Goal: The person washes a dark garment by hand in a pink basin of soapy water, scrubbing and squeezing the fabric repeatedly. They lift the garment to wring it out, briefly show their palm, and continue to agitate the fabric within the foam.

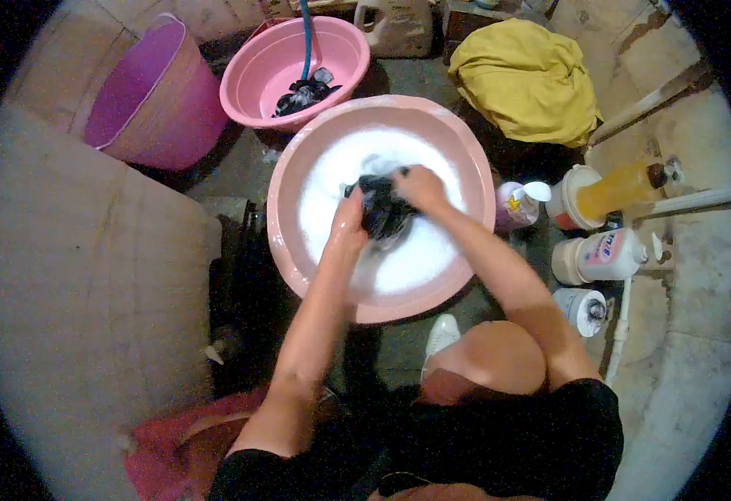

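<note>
A large pink basin (284, 250) full of white suds stands on the floor in front of me. In its middle, a wet black cloth (382, 204) is bunched up above the foam. My left hand (349, 219) grips the cloth's left side, thumb up along its edge. At the upper right of the cloth, my right hand (418, 189) is closed on it, somewhat blurred. The cloth's exact kind cannot be made out. Parts of the fingers on both hands are hidden by the cloth.
Behind stands a smaller pink basin (240, 79) with dark wet cloth and a blue hose (307, 42). A purple tub (165, 108) is at the left, a yellow cloth (524, 79) at the back right. Several bottles, including a white pump bottle (612, 255), line the right wall.
</note>
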`<state>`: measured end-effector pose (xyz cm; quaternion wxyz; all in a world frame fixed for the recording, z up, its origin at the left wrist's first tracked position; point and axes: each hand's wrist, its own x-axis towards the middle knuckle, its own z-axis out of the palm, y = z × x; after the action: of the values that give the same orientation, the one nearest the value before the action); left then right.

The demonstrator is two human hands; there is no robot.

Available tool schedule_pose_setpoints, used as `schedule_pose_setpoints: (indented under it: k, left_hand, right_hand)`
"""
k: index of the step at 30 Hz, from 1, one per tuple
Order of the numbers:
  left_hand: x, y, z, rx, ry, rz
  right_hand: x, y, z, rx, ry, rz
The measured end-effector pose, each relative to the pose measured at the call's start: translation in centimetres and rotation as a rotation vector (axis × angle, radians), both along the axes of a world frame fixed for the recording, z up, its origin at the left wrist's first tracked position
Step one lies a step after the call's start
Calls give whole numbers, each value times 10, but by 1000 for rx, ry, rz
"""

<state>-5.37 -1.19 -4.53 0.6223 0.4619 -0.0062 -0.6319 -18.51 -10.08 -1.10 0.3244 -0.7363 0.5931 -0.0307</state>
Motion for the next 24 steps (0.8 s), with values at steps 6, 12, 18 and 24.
schedule_pose_setpoints:
  k: [6, 12, 18, 24]
  left_hand:
    - [33, -15, 48, 72, -1270, -287]
    - [22, -4, -56, 44, -2419, -1043]
    - [29, -17, 4, 264, -348, -322]
    - [22, 27, 31, -128, 227, -300]
  right_hand:
    - [-28, -14, -11, -177, 201, 115]
    - [4, 12, -72, -2, 241, 634]
    - [21, 65, 39, -77, -631, 257]
    - [47, 110, 61, -543, -544, 668]
